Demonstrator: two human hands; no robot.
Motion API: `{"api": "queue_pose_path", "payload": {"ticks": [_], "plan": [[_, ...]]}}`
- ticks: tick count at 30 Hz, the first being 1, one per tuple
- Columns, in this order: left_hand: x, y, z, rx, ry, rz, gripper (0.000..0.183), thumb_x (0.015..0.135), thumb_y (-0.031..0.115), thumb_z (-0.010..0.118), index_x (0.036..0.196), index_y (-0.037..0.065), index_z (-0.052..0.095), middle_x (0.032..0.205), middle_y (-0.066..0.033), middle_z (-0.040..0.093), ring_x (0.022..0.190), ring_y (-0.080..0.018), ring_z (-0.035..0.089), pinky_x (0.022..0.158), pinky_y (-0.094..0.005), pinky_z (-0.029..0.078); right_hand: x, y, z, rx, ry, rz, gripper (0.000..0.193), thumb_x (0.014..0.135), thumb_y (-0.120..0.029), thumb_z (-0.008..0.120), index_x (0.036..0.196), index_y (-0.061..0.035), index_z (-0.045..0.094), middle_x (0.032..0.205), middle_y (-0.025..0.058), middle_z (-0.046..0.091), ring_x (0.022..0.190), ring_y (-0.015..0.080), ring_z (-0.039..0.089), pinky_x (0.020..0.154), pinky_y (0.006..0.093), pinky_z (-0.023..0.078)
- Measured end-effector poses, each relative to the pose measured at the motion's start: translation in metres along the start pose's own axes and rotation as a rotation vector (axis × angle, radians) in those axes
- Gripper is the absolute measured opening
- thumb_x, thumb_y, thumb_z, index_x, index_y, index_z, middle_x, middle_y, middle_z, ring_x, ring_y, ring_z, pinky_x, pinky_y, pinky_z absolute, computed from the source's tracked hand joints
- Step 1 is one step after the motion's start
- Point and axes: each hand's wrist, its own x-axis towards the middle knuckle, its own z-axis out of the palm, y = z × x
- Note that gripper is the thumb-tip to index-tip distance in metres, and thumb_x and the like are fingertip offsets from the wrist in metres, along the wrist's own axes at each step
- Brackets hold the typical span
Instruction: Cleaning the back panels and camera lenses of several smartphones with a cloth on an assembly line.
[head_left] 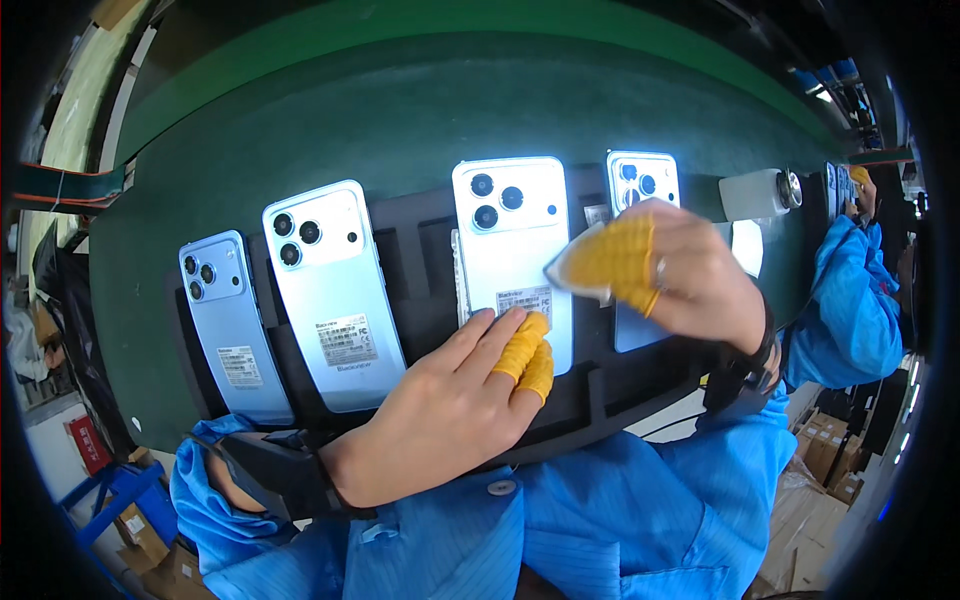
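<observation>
A light-blue smartphone [515, 250] lies back up before me, with three camera lenses and a printed label on its lower half. My left hand [450, 410] rests its outstretched fingers on the phone's lower part, over an edge of the label. Yellow covers sit on its thumb and forefinger. My right hand [690, 265], also in yellow finger covers, pinches a folded white cloth [580, 268] at the phone's right edge, beside the label. Partly behind the right hand lies another blue phone [640, 330]. Further left are a third phone [335, 290] and a fourth phone [235, 320].
The phones lie in a dark slotted tray [420, 250] on a green work surface [400, 120]. A white bottle with a metal top [755, 195] stands at the right, above a white piece [747, 245]. Another person in a blue sleeve [850, 310] works further right.
</observation>
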Motion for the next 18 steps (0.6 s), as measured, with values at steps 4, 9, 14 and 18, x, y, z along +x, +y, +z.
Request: {"api": "queue_pose_path", "payload": {"ticks": [4,9,14,18], "plan": [[0.003,0.0,0.003,0.017,0.049,0.026,0.015,0.076,0.012,0.064,0.085,0.001,0.067,0.101,-0.0173,0.066,0.109,-0.0273,0.06,0.096,-0.0381,0.045,0.016,0.014,-0.004,-0.217,0.418,0.089,0.015,0.066,0.004,0.069,0.08,0.001,0.064,0.072,0.0138,0.063,0.069,0.03,0.062,0.083,0.0405,0.049],[0.003,-0.002,0.001,0.017,0.045,0.031,0.014,0.075,0.012,0.064,0.083,0.001,0.066,0.099,-0.0182,0.066,0.109,-0.0274,0.06,0.096,-0.0383,0.046,0.021,0.017,0.015,-0.34,0.222,-0.053,0.011,0.065,0.003,0.068,0.074,-0.0002,0.064,0.068,0.013,0.061,0.061,0.0266,0.06,0.087,0.0415,0.049],[0.0,0.0,0.004,0.005,0.079,0.023,0.015,0.072,0.012,0.064,0.081,0.0,0.066,0.103,-0.0191,0.065,0.109,-0.0283,0.06,0.096,-0.0381,0.045,0.012,-0.003,0.005,-0.201,0.086,0.044,0.012,0.067,0.001,0.069,0.079,-0.0016,0.068,0.066,0.0106,0.063,0.063,0.0254,0.061,0.087,0.04,0.048],[-0.001,0.0,0.006,0.032,0.078,0.045,0.015,0.071,0.011,0.063,0.08,0.0,0.065,0.106,-0.0195,0.065,0.109,-0.0294,0.059,0.096,-0.0383,0.045,0.034,0.005,-0.001,-0.279,0.366,0.068,0.018,0.072,-0.001,0.068,0.091,-0.0038,0.07,0.081,0.0106,0.069,0.071,0.0251,0.065,0.086,0.038,0.048]]}}
